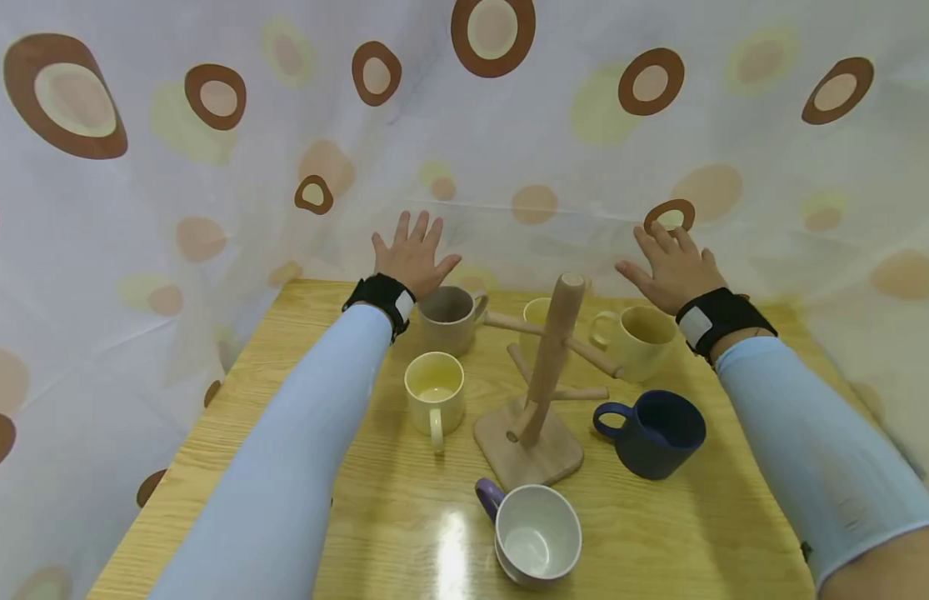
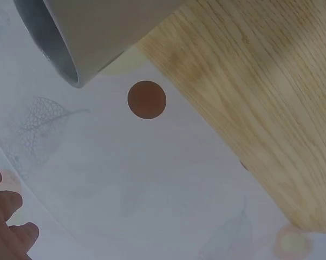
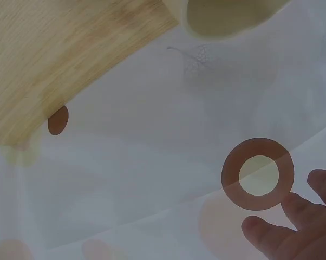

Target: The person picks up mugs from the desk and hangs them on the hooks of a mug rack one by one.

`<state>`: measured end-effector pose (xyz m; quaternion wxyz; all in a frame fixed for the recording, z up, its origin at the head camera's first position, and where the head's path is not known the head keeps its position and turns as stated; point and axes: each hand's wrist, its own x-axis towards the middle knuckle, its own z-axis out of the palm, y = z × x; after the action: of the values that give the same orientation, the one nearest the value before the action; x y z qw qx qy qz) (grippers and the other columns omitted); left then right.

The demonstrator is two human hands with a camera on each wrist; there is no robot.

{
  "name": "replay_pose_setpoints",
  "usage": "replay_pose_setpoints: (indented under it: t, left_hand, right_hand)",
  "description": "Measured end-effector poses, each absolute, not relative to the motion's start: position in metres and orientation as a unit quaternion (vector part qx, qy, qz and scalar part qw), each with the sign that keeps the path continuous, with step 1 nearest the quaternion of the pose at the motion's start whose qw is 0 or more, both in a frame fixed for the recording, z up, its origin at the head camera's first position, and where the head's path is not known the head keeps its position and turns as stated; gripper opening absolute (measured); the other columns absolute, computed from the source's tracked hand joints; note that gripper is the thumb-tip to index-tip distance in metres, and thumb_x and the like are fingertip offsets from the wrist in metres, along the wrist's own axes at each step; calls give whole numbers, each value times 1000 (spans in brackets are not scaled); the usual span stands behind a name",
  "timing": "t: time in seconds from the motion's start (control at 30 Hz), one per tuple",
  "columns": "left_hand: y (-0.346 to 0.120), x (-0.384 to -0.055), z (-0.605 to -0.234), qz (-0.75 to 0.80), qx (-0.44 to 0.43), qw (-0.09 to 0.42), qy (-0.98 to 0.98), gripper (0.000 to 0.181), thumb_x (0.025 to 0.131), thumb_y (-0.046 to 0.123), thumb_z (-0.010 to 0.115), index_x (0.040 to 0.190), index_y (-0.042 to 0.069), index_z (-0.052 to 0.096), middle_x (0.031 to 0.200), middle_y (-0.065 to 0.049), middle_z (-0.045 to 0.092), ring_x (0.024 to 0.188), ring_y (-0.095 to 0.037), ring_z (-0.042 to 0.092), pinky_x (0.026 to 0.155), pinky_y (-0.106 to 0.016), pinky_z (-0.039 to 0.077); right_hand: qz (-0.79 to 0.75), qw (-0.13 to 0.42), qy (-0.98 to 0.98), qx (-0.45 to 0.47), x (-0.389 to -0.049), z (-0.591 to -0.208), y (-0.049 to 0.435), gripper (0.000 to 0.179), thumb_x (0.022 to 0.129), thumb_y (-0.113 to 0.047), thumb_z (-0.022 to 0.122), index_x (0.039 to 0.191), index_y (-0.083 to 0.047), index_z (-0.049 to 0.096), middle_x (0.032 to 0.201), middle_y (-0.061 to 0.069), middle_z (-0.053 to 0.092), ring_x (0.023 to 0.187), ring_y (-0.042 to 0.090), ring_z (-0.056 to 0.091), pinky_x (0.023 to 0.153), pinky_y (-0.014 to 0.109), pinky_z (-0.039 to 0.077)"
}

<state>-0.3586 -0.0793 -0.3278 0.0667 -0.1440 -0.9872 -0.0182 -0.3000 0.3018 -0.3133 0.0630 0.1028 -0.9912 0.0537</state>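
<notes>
Both hands reach out empty over the far part of the table, fingers spread. My left hand (image 1: pixel 412 260) is above and just behind a grey mug (image 1: pixel 447 325), whose rim also shows in the left wrist view. Near a pale yellow mug (image 1: pixel 638 348) at the back right is my right hand (image 1: pixel 676 271). Between the arms stands a wooden mug tree (image 1: pixel 551 367) with bare pegs on a square base. Around it are a light yellow mug (image 1: pixel 435 396), a dark blue mug (image 1: pixel 657 442), a white mug with a purple handle (image 1: pixel 537 537), and another yellow mug (image 1: pixel 535 312) partly hidden behind the post.
The wooden table (image 1: pixel 389 508) has its far edge just below the hands. A patterned curtain (image 1: pixel 464 133) with brown rings and pale spots hangs behind it and along the sides.
</notes>
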Motion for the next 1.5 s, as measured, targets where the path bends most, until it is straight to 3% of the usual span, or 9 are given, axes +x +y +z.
replay_pose_setpoints:
  t: [0.37,0.73,0.97,1.13,1.27,1.5]
  left_hand:
    - [-69,-349,-323,-47,-172,91,-980,74,93,64,25,152,22,11,160,-4,7,142,-27,-3,107,-70,16]
    - [-70,-303,-317,-132,-250,146,-948,72,94,62,27,152,21,15,160,-3,8,142,-23,0,107,-70,16]
    - [-86,-251,-321,-187,-285,172,-924,66,96,56,34,148,17,28,158,-6,18,141,-25,11,107,-68,20]
    - [-101,-214,-336,-252,-299,198,-899,53,96,47,44,135,11,49,149,-14,37,134,-29,31,106,-61,29]
    - [-104,-192,-349,-282,-316,208,-882,47,95,41,49,129,8,54,141,-18,47,127,-31,40,103,-56,35]
    - [-100,-166,-361,-315,-330,198,-868,45,93,37,54,126,6,56,139,-17,48,126,-27,40,103,-53,37]
  right_hand:
    - [64,64,-988,126,-281,-304,310,78,95,-61,27,152,-13,7,156,23,8,138,45,1,100,78,12]
    - [106,100,-967,209,-221,-313,307,71,97,-47,41,152,-14,10,157,19,9,140,39,2,110,65,11]
    - [129,105,-954,248,-174,-337,304,71,93,-40,54,150,-16,21,155,18,20,137,40,18,105,66,23]
    - [132,61,-962,230,-145,-364,308,72,91,-45,55,149,-15,26,151,20,28,132,42,28,100,65,32]
    - [133,29,-971,195,-132,-381,305,76,89,-53,54,149,-16,27,147,22,34,127,43,33,95,66,37]
    - [119,98,-972,177,-122,-396,297,73,80,-54,65,137,-13,46,128,16,48,108,36,47,77,58,50]
